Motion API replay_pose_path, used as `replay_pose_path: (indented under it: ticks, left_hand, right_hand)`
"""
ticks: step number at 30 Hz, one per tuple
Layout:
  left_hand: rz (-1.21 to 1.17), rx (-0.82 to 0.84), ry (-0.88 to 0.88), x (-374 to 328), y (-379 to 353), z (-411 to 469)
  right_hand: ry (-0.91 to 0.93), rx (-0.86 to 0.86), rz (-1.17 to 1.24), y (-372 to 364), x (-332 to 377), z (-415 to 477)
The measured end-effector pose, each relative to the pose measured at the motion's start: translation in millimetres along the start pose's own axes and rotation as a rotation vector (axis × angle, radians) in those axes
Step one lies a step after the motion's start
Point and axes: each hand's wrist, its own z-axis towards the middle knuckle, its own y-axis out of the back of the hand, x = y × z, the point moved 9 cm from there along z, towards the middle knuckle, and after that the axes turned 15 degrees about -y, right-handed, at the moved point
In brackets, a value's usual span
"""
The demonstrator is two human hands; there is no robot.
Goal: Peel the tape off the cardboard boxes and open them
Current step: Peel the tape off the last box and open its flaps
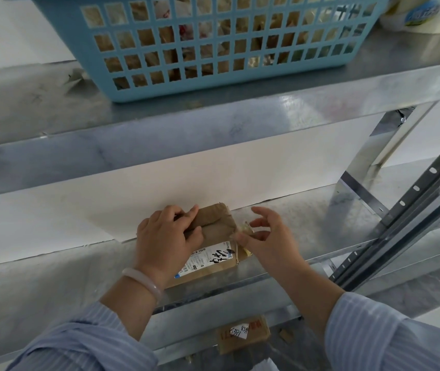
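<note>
brown cardboard box (213,227) mid-peel: left grip (165,236) holding it down, right grip (269,236) pinching clear tape strip (247,228); next, probably a steady pull.

Blue lattice basket (213,49) on upper metal shelf (26,103), white packaged roll (414,14) beside it, perforated steel upright (401,207) at right.

Blue-striped sleeves (390,333), pale bangle (143,283)

Lower cardboard box (243,341): white slip (236,333) handwritten "6391", second slip (245,327) looks like "839". Shipping label (208,259) on upper box (216,223): scrawl and print unreadable.
</note>
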Motion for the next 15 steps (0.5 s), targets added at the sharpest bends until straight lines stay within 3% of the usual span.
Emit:
replay_pose_path:
  ticks: [2, 9, 15]
  left_hand:
    - [-0.002, 0.005, 0.001, 0, 0, 0]
    - [-0.005, 0.019, 0.001, 0, -1, -1]
    - [-0.002, 0.018, -0.003, -1, 0, -2]
  right_hand:
    - [-0.015, 0.048, -0.055, -6, -4, 4]
    - [-0.095, -0.054, -0.022, 4, -30, 6]
    - [0.027, -0.095, -0.158, 9, -15, -3]
